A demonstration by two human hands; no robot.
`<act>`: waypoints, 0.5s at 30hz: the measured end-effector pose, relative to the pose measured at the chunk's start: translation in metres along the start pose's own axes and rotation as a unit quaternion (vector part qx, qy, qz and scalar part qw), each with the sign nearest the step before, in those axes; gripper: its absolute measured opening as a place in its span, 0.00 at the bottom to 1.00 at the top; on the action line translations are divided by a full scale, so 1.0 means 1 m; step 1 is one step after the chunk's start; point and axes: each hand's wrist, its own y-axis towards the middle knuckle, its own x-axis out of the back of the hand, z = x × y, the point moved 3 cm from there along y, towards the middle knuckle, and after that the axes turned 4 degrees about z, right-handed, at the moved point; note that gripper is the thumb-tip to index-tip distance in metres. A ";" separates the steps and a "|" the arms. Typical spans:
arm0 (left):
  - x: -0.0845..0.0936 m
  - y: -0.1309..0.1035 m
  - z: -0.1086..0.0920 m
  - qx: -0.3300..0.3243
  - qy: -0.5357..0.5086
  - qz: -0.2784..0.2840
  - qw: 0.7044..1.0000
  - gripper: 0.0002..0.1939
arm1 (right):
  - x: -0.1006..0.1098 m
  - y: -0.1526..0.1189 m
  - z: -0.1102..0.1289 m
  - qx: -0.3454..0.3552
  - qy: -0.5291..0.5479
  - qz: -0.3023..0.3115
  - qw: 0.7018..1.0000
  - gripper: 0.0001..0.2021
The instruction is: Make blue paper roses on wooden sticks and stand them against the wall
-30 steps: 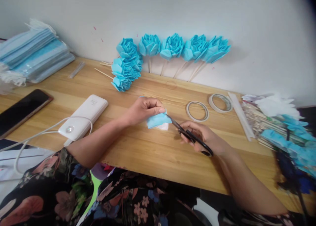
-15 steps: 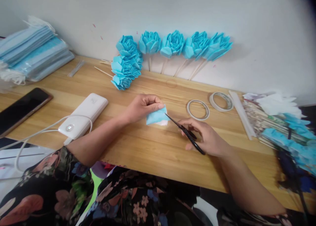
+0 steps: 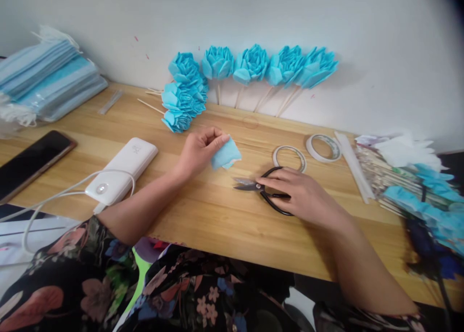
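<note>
Between the thumb and fingers of my left hand [image 3: 205,148] is pinched a small light-blue piece of cloth-like material [image 3: 227,152], with a pale layer showing at its lower edge. My right hand [image 3: 302,192] is on a pair of black-handled scissors [image 3: 260,187], its fingers closed about the handles. The scissors lie low and flat over the table, blades slightly parted and pointing left, apart from the blue piece. Part of the handles is hidden under my right hand.
Blue handmade flowers [image 3: 252,64] on sticks lean along the wall. Tape rolls [image 3: 324,148] and white sticks [image 3: 353,167] lie right, near a cluttered pile [image 3: 416,192]. At left are a power bank [image 3: 121,172] with cable, a phone [image 3: 34,158] and packed face masks [image 3: 50,80].
My left hand has drawn the blue piece up and left, away from the blades. The scissors have turned flat and come down toward the table, with my right hand now over them.
</note>
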 end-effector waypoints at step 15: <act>-0.019 -0.018 -0.014 -0.069 -0.046 0.028 0.996 0.23 | -0.010 0.046 0.030 -0.115 0.375 -0.115 0.913 0.39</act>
